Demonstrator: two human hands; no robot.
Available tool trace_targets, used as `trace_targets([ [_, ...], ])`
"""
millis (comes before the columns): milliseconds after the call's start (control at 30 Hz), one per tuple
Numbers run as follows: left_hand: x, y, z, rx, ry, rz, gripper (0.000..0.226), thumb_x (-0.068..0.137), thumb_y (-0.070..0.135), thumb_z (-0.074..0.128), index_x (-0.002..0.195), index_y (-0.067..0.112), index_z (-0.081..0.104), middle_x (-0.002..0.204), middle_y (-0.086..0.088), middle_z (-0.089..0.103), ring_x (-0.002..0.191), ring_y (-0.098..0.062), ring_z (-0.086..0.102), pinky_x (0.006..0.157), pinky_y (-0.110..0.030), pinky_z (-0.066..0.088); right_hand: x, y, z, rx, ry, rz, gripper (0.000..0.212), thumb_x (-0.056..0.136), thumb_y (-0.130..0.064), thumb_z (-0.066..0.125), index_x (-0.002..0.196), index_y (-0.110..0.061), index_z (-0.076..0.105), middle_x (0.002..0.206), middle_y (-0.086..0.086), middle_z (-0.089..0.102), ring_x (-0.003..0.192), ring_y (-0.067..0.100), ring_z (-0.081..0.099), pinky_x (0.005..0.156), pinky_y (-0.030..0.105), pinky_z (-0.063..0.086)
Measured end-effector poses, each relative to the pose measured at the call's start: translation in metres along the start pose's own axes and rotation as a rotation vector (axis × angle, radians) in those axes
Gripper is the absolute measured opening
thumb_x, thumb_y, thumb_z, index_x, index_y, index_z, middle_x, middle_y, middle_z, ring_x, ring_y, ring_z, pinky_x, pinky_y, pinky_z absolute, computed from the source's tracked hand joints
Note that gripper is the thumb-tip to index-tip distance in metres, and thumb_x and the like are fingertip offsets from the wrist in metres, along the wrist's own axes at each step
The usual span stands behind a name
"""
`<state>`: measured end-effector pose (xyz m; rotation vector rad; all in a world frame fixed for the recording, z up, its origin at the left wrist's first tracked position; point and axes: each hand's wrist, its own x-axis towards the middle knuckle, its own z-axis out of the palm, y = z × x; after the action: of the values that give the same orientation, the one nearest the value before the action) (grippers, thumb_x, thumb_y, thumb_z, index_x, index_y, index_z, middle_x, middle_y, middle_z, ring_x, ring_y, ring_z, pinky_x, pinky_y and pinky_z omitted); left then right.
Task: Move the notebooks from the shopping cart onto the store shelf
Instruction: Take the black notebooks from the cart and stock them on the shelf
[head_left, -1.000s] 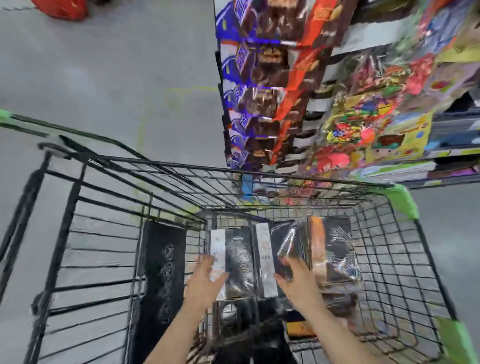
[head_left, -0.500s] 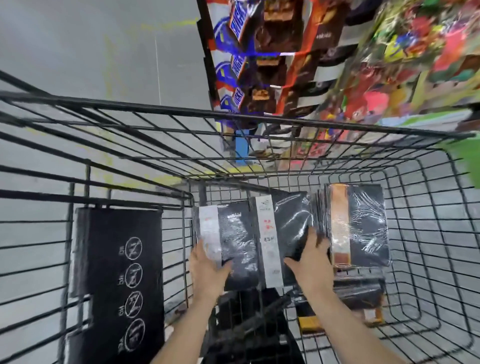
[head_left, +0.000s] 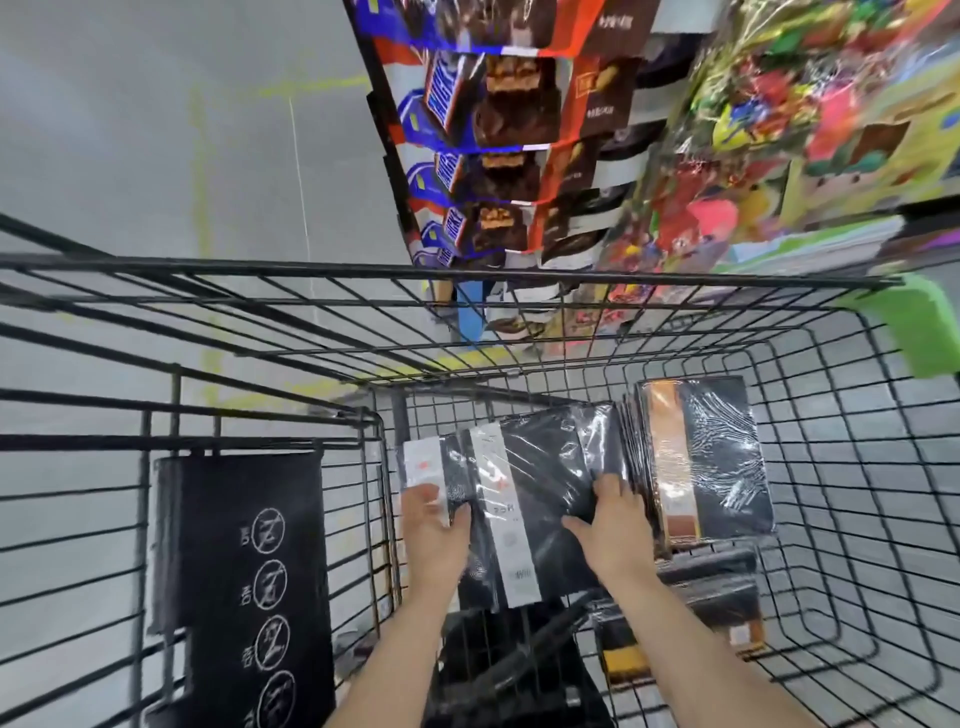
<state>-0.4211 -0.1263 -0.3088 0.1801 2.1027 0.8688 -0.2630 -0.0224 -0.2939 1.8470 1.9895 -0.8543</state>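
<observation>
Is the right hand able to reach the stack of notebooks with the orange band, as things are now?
Probably yes. The right hand grips the white-banded notebooks, and the orange-banded stack lies right beside it in the cart, nothing lying over it. But the hand would first have to let go.

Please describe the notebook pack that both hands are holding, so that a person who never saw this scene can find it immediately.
Look into the black wire cart, at its middle near the child-seat end. Two groups of dark, shrink-wrapped notebooks sit there side by side; the held pack is the one on the left, between the left hand and right hand. It has a white band, whereas the right stack has an orange-brown one.
</observation>
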Motion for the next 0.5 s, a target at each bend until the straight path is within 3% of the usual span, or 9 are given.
trace_targets([
  [67,0.008,-0.011,0.003,0.009,0.042,-0.058,0.033,0.079,0.009,0.063,0.108,0.012,0.048,0.118,-0.014,0.053,0.104,-0.03,0.055,0.094,-0.045,0.049,0.0,-0.001,0.003,0.088,-0.007,0.006,0.052,0.077,-0.027,0.071,0.117,-0.011,0.043,0.118,0.01,0.053,0.111,0.027,0.049,0.085,0.038,0.046],
  [133,0.011,-0.028,-0.001,0.009,0.013,-0.124,0.053,0.079,0.012,0.064,0.127,0.02,0.041,0.12,-0.008,0.054,0.105,-0.025,0.057,0.096,-0.051,0.048,0.002,0.0,0.005,0.179,-0.02,0.016,0.045,0.077,-0.022,0.071,0.11,-0.011,0.042,0.108,0.01,0.055,0.103,0.028,0.054,0.079,0.037,0.047],
  [200,0.001,-0.033,-0.009,-0.033,-0.036,-0.185,0.071,0.085,0.006,0.06,0.144,0.016,0.022,0.092,0.008,0.052,0.082,-0.005,0.053,0.103,-0.031,0.041,0.003,0.004,0.006,0.278,-0.044,0.017,0.04,0.077,-0.017,0.071,0.1,-0.013,0.039,0.098,0.007,0.054,0.092,0.027,0.056,0.073,0.034,0.045],
  [267,-0.006,-0.037,-0.008,-0.002,-0.095,-0.165,0.068,0.087,0.0,0.056,0.144,0.005,0.02,0.081,0.013,0.047,0.066,0.002,0.042,0.085,-0.004,0.039,0.006,0.007,0.006,0.375,-0.055,0.028,0.042,0.077,-0.013,0.071,0.098,-0.015,0.035,0.096,0.006,0.053,0.087,0.024,0.056,0.074,0.033,0.044],
  [367,-0.001,-0.041,-0.004,-0.023,-0.072,-0.149,0.068,0.088,0.002,0.056,0.145,0.005,0.021,0.113,0.0,0.059,0.07,0.004,0.046,0.077,-0.005,0.044,0.012,0.008,0.009,0.417,-0.064,0.056,0.051,0.077,-0.013,0.072,0.114,-0.012,0.037,0.109,0.009,0.054,0.098,0.026,0.057,0.085,0.038,0.049],
  [433,0.003,-0.042,-0.002,-0.056,-0.049,-0.184,0.065,0.088,0.005,0.058,0.144,0.008,0.026,0.123,-0.005,0.057,0.057,0.003,0.052,0.05,-0.003,0.044,0.017,0.006,0.011,0.321,-0.09,0.06,0.048,0.079,-0.016,0.07,0.117,-0.005,0.043,0.115,0.014,0.051,0.101,0.031,0.057,0.084,0.036,0.048],
  [467,0.003,-0.042,-0.004,-0.064,-0.033,-0.198,0.063,0.087,0.007,0.059,0.143,0.009,0.029,0.131,-0.01,0.054,0.059,0.0,0.056,0.044,-0.004,0.043,0.018,0.004,0.012,0.283,-0.103,0.056,0.047,0.08,-0.018,0.068,0.117,-0.004,0.045,0.117,0.016,0.049,0.103,0.033,0.056,0.085,0.037,0.047],
  [500,0.002,-0.04,-0.006,-0.072,-0.017,-0.212,0.061,0.087,0.007,0.059,0.142,0.008,0.031,0.134,-0.012,0.052,0.07,-0.005,0.061,0.049,-0.006,0.046,0.019,0.002,0.012,0.273,-0.117,0.049,0.046,0.08,-0.018,0.068,0.118,-0.003,0.046,0.119,0.017,0.048,0.105,0.033,0.054,0.088,0.038,0.047],
])
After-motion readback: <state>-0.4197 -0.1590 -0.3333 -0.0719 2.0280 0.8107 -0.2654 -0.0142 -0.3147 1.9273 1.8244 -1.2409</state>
